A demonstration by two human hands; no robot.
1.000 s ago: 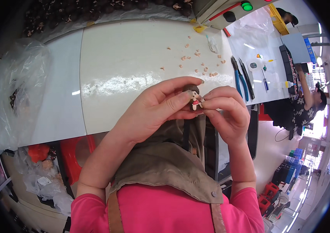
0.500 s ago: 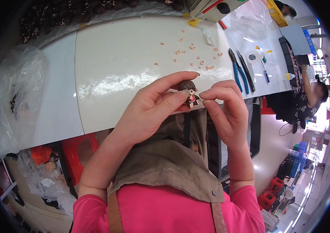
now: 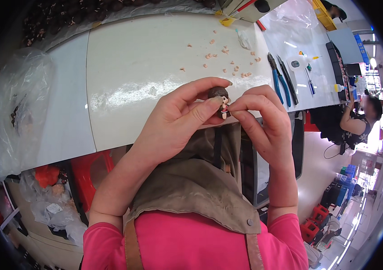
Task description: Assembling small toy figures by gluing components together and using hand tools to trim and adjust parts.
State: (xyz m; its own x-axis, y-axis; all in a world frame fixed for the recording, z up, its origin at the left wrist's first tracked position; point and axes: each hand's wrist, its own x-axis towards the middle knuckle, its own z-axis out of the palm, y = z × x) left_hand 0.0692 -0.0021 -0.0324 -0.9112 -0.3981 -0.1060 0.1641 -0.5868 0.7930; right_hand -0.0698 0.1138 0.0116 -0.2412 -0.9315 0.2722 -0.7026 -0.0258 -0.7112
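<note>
Over the table's near edge, my left hand (image 3: 178, 118) is closed around a small figurine (image 3: 224, 109) with a big brown-haired head and a dark body with a bit of red. The thumb presses across its head and side. My right hand (image 3: 265, 118) has thumb and forefinger pinched together against the figurine's front. Whatever sits between those fingertips is too small to make out. Farther up on the white tabletop (image 3: 137, 58) lie several tiny flesh-coloured pieces (image 3: 225, 50).
Blue-handled pliers (image 3: 279, 81) and a dark slim tool (image 3: 288, 81) lie to the right, near a blue screwdriver (image 3: 310, 83). Clear plastic bags (image 3: 18, 112) cover the left end. Dark figurine parts (image 3: 74, 20) fill the back left. Another person (image 3: 358, 119) works at the far right.
My right hand has moved left and up, so its pinched fingertips now meet the figurine. The figurine has turned a little upright in my left hand.
</note>
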